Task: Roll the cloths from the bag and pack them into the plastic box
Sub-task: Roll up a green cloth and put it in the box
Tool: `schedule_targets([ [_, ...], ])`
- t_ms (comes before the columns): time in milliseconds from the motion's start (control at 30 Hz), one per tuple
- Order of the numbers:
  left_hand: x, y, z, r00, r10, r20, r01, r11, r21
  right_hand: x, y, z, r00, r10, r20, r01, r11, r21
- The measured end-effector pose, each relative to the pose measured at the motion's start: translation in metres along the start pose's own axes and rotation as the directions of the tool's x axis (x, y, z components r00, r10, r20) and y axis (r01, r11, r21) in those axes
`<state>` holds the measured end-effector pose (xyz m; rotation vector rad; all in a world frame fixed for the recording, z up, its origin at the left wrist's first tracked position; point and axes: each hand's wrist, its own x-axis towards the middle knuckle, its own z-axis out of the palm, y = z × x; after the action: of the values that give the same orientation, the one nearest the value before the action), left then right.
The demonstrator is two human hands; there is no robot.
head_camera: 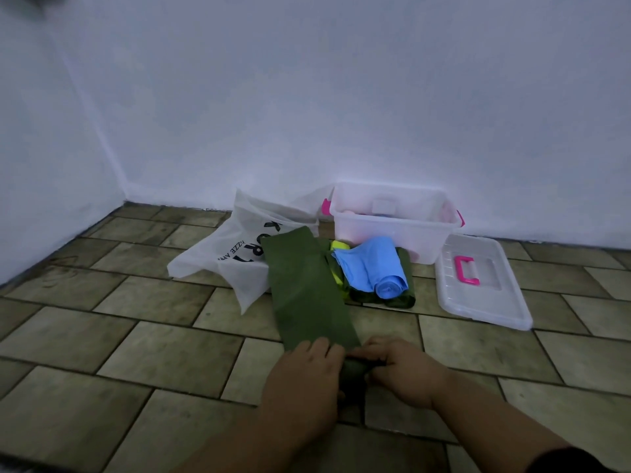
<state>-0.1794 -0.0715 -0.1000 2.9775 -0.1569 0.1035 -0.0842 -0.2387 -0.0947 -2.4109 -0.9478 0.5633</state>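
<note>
A long dark green cloth [307,288] lies folded in a strip on the tiled floor, running from the white bag [222,257] toward me. Its near end is rolled up, and my left hand [309,373] and my right hand [406,370] both grip that roll from either side. A blue cloth [372,264], partly rolled, rests on a small pile with a yellow-green piece and another dark green cloth. The clear plastic box [392,230] with pink latches stands open against the wall behind the pile.
The box's clear lid [478,295] with a pink handle lies flat on the floor to the right. White walls meet in a corner at the far left. Bare floor tiles spread to the left and in front.
</note>
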Motion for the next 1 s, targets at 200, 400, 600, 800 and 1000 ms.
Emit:
schedule_targets([
  [200,0.006,-0.009,-0.002,0.991,-0.116,0.066,0.122,0.988,-0.099,-0.006,0.003,0.012,0.976,-0.113,-0.188,0.104,0.993,-0.057],
  [400,0.013,-0.012,-0.007,0.981,-0.148,0.127,0.155,0.987,-0.050,0.003,0.001,0.013,0.969,-0.180,-0.168,0.158,0.978,-0.139],
  [600,0.004,-0.012,0.001,0.997,-0.083,0.000,0.083,0.996,-0.019,0.009,0.002,0.006,0.984,-0.125,-0.124,0.115,0.990,-0.085],
  [800,0.011,-0.019,-0.005,0.981,-0.178,0.080,0.186,0.977,-0.105,0.008,-0.001,0.020,0.959,-0.253,-0.125,0.212,0.938,-0.273],
  [1000,0.005,-0.020,-0.003,0.990,-0.121,0.079,0.113,0.989,0.092,0.012,-0.004,0.013,0.981,-0.171,-0.090,0.144,0.958,-0.250],
])
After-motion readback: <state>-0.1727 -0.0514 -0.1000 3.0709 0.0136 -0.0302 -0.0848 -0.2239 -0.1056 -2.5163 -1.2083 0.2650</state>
